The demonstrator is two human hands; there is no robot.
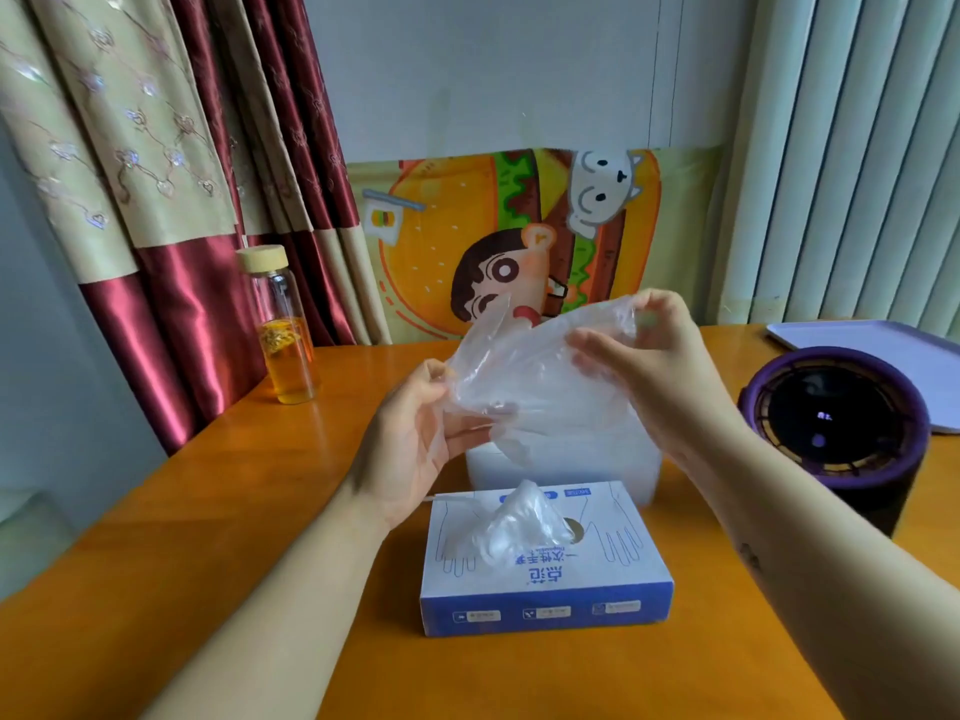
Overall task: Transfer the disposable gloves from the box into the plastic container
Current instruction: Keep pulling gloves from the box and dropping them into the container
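Holding glove (530,376) above box (545,579), over container (641,470) just behind box, pinching its edges with fingers of left hand (410,449) and right hand (654,366). Likely risking film clinging to fingers, landing beside container on desk (208,511).

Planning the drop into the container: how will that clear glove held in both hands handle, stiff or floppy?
Probably very floppy: the glove crumples and sags between the left hand and right hand. Likely almost weightless, being see-through thin film, so it may drift rather than drop. The next glove pokes from the box, so they may drag each other out.
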